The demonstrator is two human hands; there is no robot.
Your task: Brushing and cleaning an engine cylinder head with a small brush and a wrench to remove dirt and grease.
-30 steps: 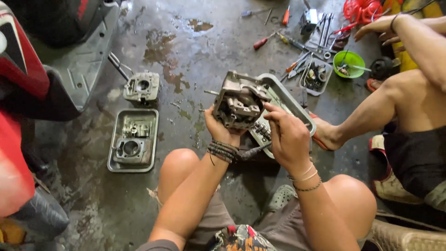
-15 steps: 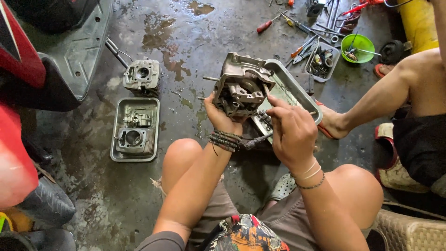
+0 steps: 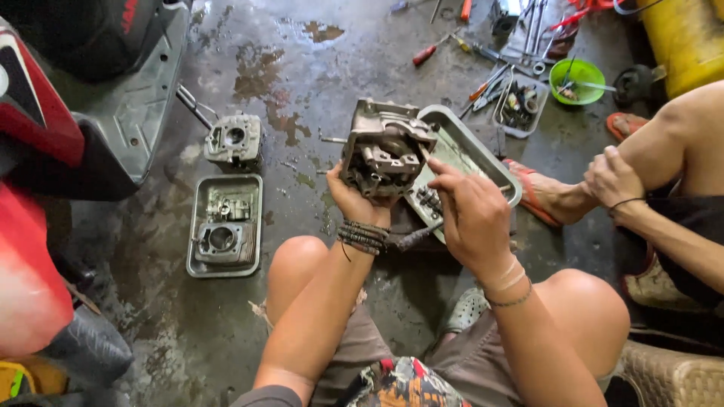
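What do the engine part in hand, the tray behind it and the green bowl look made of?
Engine part: looks like cast metal, dull grey and grimy, with ribbed, machined faces. Tray: seemingly sheet metal, thin rolled rim, faint sheen. Green bowl: probably plastic, judging by its uniform bright colour and smooth surface.

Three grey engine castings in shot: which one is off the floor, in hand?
The cylinder head gripped from below by the left hand. One other casting sits on the wet floor; the third lies in the metal tray at left.

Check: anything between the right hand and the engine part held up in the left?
Nothing visible. The left hand holds the engine part from below; the right hand is right beside it, fingertips at its edge above the metal tray. Contact itself is unclear.
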